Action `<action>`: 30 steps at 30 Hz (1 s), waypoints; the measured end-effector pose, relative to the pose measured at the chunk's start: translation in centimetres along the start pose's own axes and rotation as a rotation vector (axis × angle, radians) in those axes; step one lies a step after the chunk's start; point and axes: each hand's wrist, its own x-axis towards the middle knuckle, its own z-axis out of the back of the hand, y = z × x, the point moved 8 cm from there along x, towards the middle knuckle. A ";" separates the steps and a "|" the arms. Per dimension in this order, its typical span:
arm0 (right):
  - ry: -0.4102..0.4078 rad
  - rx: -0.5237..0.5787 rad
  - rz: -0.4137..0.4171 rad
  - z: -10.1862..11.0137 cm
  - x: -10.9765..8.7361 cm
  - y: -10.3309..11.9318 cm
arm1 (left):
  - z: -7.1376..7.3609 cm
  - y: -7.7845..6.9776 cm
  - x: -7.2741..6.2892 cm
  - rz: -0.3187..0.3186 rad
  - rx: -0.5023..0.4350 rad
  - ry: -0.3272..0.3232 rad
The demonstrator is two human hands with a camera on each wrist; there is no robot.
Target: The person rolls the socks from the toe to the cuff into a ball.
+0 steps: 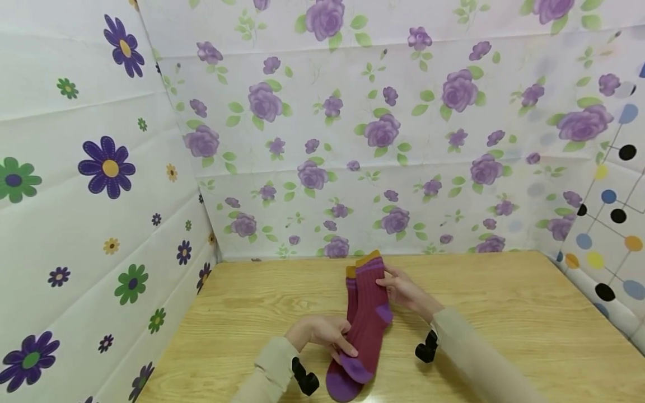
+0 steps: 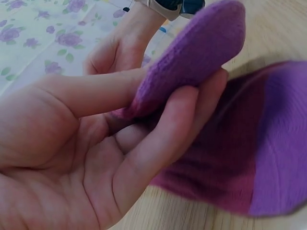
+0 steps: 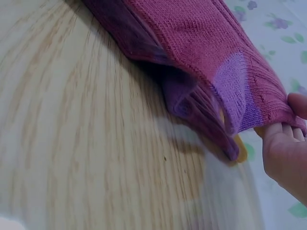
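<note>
Two maroon ribbed socks with purple toes and heels and orange cuffs overlap at the middle of the table. My left hand (image 1: 322, 331) pinches the upper sock (image 1: 369, 313) near its purple toe; the left wrist view shows the thumb on one side and fingers on the other. Higher up, my right hand (image 1: 405, 289) grips the same sock's leg below the cuff, thumb on top and fingers beneath. In the right wrist view this sock (image 3: 196, 33) is raised off the table. Partly hidden under it, the lower sock (image 1: 341, 385) lies with its toe toward me.
The wooden table (image 1: 257, 302) meets a rose-patterned sheet (image 1: 312, 140) at the back. A flower-printed sheet (image 1: 60, 224) hangs along the left side, and a dotted sheet (image 1: 604, 240) along the right. Black devices (image 1: 427, 348) are strapped at both wrists.
</note>
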 end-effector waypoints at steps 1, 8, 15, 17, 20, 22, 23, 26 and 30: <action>0.002 0.002 0.002 -0.1 0.1 0.0 | 0.1 0.1 -0.1 -0.006 0.004 0.001; -0.002 0.011 -0.001 -1.0 0.5 -0.5 | 0.3 0.9 -0.8 0.004 0.002 0.032; -0.024 -0.038 -0.039 -1.2 1.0 -1.4 | 0.5 1.5 -1.3 0.036 0.013 0.041; -0.033 -0.027 -0.041 -1.2 1.1 -1.4 | 0.7 1.6 -1.3 0.041 0.014 0.035; -0.028 -0.023 -0.031 -1.5 1.3 -1.1 | 0.8 1.7 -1.4 0.036 0.022 0.026; -0.027 -0.023 -0.028 -1.6 1.4 -1.1 | 0.9 1.8 -1.4 0.029 0.024 0.023; -0.014 -0.027 -0.020 -1.7 1.5 -1.1 | 1.0 1.8 -1.4 0.025 0.025 0.021; -0.003 -0.028 -0.022 -1.8 1.7 -1.4 | 1.1 2.0 -1.3 0.023 0.021 0.024; -0.001 -0.049 -0.053 -1.9 1.6 -2.2 | 1.2 2.5 -1.2 0.052 0.013 0.040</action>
